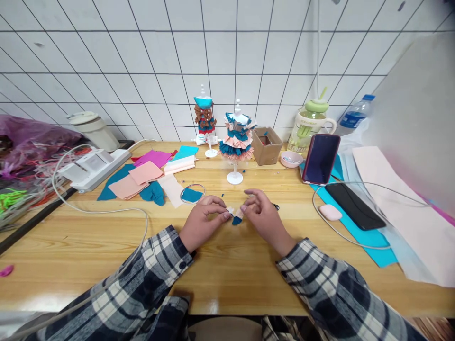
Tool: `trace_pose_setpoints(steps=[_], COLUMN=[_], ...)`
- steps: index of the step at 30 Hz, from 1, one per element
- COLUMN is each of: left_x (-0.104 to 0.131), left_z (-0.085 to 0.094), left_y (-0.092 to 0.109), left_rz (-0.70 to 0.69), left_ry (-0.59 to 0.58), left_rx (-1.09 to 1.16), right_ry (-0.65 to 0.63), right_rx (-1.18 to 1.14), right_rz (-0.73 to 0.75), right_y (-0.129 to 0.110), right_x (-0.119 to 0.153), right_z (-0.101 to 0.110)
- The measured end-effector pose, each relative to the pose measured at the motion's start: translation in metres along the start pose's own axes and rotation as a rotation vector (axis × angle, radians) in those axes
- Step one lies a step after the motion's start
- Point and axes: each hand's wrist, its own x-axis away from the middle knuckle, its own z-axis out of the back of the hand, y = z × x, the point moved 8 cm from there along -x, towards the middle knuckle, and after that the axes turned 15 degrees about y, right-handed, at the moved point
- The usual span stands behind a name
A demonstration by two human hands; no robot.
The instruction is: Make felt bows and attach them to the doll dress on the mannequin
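A small teal and pale pink piece point(237, 219) lies between the two hands, low and just above or on the desk point(213, 265); which of the two, I cannot tell. Its teal end points down, below the fingertips.

The left grip point(229, 214) is closed, thumb against forefinger, at the piece's left edge. The right grip point(243, 207) meets the pale part from the other side, with the thumb tip at it and one finger raised; I cannot tell whether it is clamped. A small dark rounded end point(276, 207) shows just beyond the right hand.

Straight beyond the hands stands a white dress form point(235, 177) in ruffled teal and pink, with a second form point(211, 153) behind it to the left and an open cardboard box point(267, 147) to the right. A silver ring point(204, 194) lies nearer the left hand, partly over a teal scrap point(192, 195). Farther right, a phone point(321, 158) leans upright near a pink bowl point(291, 160).
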Motion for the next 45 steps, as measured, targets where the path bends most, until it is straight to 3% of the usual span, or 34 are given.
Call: trace_pose_setpoints(steps=[2, 6, 15, 22, 27, 31, 35, 40, 45], left_x=[0.000, 0.005, 0.014, 0.014, 0.016, 0.015, 0.013, 0.014, 0.016], left_z=[-0.002, -0.008, -0.016, -0.015, -0.015, -0.016, -0.017, -0.018, -0.019], left_y=[-0.006, -0.006, -0.007, -0.003, 0.005, 0.003, -0.005, -0.006, 0.000], left_rz=[0.092, 0.170, 0.236, 0.098, -0.016, -0.014, 0.035, 0.041, 0.025], left_ry=[-0.036, -0.117, -0.171, -0.177, -0.149, -0.150, -0.162, -0.183, -0.205], left_rx=[0.093, 0.282, 0.452, 0.276, 0.115, 0.075, 0.122, 0.155, 0.160], right_ry=[0.075, 0.029, -0.007, -0.018, -0.019, -0.055, -0.122, -0.100, -0.070], right_rx=[0.119, 0.288, 0.535, 0.611, 0.469, 0.350, 0.372, 0.544, 0.599], right_rz=[0.199, 0.563, 0.774, 0.744, 0.537, 0.409, 0.520, 0.690, 0.689], right_y=[-0.016, -0.042, -0.050, -0.051, -0.038, -0.028, -0.032, -0.041, -0.043], right_x=[-0.002, 0.009, 0.022, 0.025, 0.017, 0.009, 0.012, 0.020, 0.021], right_z=[0.011, 0.009, -0.002, -0.005, -0.005, -0.004, -0.005, -0.005, -0.006])
